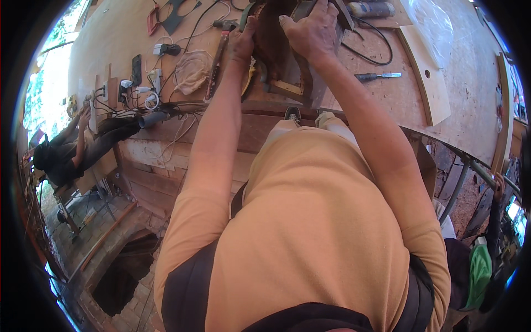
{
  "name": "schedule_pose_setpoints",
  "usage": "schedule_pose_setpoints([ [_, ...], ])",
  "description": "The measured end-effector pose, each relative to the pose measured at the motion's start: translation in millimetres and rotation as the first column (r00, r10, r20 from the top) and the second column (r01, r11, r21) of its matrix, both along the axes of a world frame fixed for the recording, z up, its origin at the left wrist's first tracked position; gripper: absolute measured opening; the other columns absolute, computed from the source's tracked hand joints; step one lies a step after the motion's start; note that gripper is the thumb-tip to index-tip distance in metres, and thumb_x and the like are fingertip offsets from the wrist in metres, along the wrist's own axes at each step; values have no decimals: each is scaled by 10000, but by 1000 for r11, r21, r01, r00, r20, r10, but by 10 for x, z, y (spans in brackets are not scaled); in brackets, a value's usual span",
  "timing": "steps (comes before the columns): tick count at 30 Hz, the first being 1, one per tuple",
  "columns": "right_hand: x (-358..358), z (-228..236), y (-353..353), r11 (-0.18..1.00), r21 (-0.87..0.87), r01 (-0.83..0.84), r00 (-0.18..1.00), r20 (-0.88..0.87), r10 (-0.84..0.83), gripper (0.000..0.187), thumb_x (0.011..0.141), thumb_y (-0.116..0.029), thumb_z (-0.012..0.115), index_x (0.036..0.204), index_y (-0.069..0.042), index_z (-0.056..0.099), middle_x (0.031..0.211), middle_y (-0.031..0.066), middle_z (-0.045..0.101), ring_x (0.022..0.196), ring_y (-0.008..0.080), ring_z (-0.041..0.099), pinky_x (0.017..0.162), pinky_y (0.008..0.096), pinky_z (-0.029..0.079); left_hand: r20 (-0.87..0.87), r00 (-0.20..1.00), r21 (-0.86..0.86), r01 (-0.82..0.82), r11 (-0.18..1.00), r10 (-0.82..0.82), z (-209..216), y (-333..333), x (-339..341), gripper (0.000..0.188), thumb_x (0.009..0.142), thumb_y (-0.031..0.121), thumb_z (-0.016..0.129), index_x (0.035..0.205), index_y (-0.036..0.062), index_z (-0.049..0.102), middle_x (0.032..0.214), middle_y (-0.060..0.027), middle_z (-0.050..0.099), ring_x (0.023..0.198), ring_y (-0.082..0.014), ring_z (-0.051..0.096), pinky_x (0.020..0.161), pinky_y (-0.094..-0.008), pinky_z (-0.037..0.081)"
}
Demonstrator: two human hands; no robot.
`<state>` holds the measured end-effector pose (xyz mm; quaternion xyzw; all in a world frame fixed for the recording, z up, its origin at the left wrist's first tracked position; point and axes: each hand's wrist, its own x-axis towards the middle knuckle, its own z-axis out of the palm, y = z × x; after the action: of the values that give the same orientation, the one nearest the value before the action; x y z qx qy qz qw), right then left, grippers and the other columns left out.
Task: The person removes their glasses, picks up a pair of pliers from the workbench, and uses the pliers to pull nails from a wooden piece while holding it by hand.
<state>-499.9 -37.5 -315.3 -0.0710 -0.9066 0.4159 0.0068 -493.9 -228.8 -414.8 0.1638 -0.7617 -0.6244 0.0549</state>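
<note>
At the far middle of the workbench lies a dark brown wooden piece (272, 39) with curved side edges and a pale strip at its near end; its far end is cut off by the picture's edge. My left hand (242, 43) is closed on its left edge. Over its right side my right hand (314, 32) grips, thumb lying toward the middle and fingers over the edge. Just left of my left hand, a hammer (217, 65) with a worn red handle rests on the bench. Right of the piece lies a tool with a dark handle and flat metal blade (379, 76).
A crumpled cloth (193, 72), plugs and cables (152, 91) lie to the left. A pale board (423, 77) and clear plastic sheet (428, 30) are on the right. One person (66, 149) works at far left; another (478, 271) is at lower right. A dark floor opening (124, 274) gapes lower left.
</note>
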Motion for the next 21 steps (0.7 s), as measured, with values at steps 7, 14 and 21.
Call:
schedule_pose_setpoints([
  [7,-21,-72,4,997,68,-29,998,-59,33,1030,806,-403,757,1517,109,217,1524,375,280,1433,490,310,1191,479,308,-13,1000,-45,5,999,-6,20,-1,7,599,949,632,590,859,54,719,784,-8,659,740,-116,560,695,-337,464],
  [14,-63,-178,17,999,36,-2,999,-50,4,1031,808,-407,755,1518,107,213,1524,376,279,1434,492,308,1193,480,304,0,1000,-51,-5,999,5,88,69,3,632,939,652,589,871,37,722,780,-23,662,741,-126,566,701,-343,470],
  [21,-12,-71,37,998,58,-8,1000,-22,9,1016,820,-414,742,1521,101,217,1529,368,282,1436,481,316,1195,476,306,-6,1000,-24,7,1000,-7,60,63,-7,603,940,636,600,888,49,724,809,-16,665,758,-124,569,705,-339,470],
])
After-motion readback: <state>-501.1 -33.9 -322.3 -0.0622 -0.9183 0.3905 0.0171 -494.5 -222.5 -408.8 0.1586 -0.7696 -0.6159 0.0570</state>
